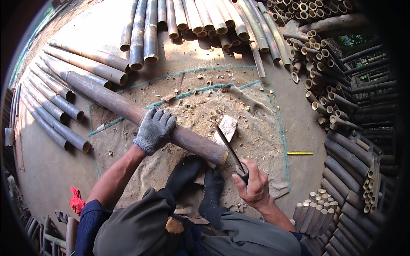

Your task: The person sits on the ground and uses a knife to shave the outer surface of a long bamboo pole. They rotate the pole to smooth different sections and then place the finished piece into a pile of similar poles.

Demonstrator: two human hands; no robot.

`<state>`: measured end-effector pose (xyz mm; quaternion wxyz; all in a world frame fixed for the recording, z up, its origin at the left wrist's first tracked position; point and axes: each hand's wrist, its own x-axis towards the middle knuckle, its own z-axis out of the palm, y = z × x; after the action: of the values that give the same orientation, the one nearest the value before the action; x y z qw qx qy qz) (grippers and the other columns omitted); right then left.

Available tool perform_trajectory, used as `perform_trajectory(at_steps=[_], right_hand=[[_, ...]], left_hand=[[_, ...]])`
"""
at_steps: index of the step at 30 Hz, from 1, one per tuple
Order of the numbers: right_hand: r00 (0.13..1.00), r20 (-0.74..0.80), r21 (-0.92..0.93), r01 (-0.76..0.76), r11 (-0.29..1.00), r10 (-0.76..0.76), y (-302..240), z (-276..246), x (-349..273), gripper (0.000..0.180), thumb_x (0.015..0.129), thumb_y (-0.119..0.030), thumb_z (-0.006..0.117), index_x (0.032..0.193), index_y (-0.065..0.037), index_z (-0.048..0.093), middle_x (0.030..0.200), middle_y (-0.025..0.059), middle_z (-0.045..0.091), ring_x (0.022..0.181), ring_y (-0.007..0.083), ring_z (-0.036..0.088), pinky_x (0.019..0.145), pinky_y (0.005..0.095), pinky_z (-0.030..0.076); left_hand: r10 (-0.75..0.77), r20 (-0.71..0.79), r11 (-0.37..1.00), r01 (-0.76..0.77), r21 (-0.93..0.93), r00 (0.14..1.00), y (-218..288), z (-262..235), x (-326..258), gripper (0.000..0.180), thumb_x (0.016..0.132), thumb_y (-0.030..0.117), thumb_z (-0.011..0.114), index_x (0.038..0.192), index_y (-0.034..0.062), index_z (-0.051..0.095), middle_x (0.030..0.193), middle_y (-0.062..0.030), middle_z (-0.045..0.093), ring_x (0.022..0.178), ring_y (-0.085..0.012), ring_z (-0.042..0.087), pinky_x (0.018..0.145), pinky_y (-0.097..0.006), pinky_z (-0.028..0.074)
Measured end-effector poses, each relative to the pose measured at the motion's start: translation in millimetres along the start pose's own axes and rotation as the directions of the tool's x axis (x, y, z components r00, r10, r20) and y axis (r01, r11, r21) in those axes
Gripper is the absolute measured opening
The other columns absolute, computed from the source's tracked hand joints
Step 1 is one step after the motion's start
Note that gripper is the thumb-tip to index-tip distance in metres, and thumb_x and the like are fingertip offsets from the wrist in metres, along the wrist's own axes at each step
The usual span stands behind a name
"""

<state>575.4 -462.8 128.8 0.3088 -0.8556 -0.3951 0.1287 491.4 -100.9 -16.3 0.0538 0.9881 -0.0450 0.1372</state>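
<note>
A packed-earth yard floor (64,170) is ringed by stacked bamboo: long poles lie fanned along its far and left edges (85,64), and bundles of cut tubes with their open ends showing fill the right edge (324,85). In the middle lies a worn sackcloth mat (256,141) with a green-stitched border, strewn with pale wood chips. A long brown bamboo pole (128,109) crosses the mat on a slant, running from the left part of the floor down to its cut end near the mat's near edge, just in front of the person's feet in black socks (188,175). The left hand (154,129), in a grey knit glove, lies over the pole about midway along the mat, its fingers curled down around the top of the pole and gripping it. The right hand (254,185), bare, is clenched around the dark handle of a long-bladed knife (228,147); the blade points up and away, its length passing just beside the pole's cut end. A pale wooden block (226,127) sits on the mat just beyond the blade tip. A yellow measuring tape (300,152) lies on the earth off the mat's right edge, and a red cloth (77,200) lies near the floor's near-left edge.
</note>
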Motion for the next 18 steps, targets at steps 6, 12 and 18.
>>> perform_trajectory(at_steps=[6, 12, 18], right_hand=[[0.874, 0.319, -0.31, -0.27, 0.912, 0.367, 51.4, 22.8, -6.1, 0.035, 0.107, -0.03, 0.072, 0.113, -0.001, 0.053, 0.091, 0.0288, 0.074, 0.08, 0.0519, 0.075, 0.068, 0.0559, 0.059], [0.999, -0.005, -0.022, 0.036, 0.999, -0.036, 7.8, 8.0, -1.8, 0.037, 0.107, -0.026, 0.073, 0.122, 0.003, 0.055, 0.093, 0.0308, 0.072, 0.076, 0.0508, 0.075, 0.068, 0.0564, 0.061], [0.831, 0.343, -0.401, -0.292, 0.868, 0.438, 84.0, 29.1, -23.5, 0.032, 0.108, -0.027, 0.069, 0.11, 0.0, 0.052, 0.087, 0.0296, 0.074, 0.08, 0.0521, 0.075, 0.069, 0.0592, 0.059]], left_hand=[[0.017, -0.045, 0.999, -0.015, 0.037, 0.999, -3.2, 9.9, -1.8, 0.047, 0.073, 0.025, 0.081, 0.115, 0.0082, 0.066, 0.118, -0.0164, 0.069, 0.115, -0.0376, 0.067, 0.107, -0.056, 0.051], [0.017, -0.071, 0.998, -0.014, 0.055, 0.997, 0.6, 5.7, -6.3, 0.052, 0.074, 0.025, 0.08, 0.121, 0.0091, 0.065, 0.125, -0.0168, 0.067, 0.115, -0.0385, 0.065, 0.105, -0.059, 0.05], [-0.03, -0.057, 0.998, 0.033, 0.059, 0.998, 4.4, 1.8, -7.9, 0.061, 0.073, 0.026, 0.085, 0.127, 0.008, 0.064, 0.129, -0.0178, 0.066, 0.121, -0.0402, 0.064, 0.11, -0.06, 0.049]])
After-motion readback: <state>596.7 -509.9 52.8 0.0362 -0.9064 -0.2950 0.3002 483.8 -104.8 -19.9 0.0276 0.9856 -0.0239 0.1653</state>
